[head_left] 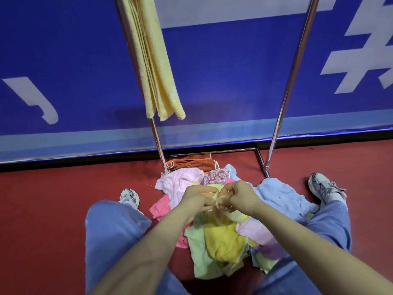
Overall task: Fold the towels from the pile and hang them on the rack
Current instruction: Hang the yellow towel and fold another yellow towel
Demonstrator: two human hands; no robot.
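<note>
Left hand (198,198) and right hand (238,196) each pinch a pale yellow towel (217,218) at lower centre, over the pile (180,182); a folded towel (157,67) hangs on the rack (294,69), upper left.

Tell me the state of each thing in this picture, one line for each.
rack: upright.
hung towel: folded, hanging on the rack.
pile: crumpled towels, on the floor.
yellow towel: unfolded, partly lifted off the pile.
left hand: pinches the yellow towel's edge.
right hand: pinches the same edge.

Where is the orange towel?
Head view, centre: the orange towel lies at the far end of the pile, behind the pink towel, between the rack poles.
</note>
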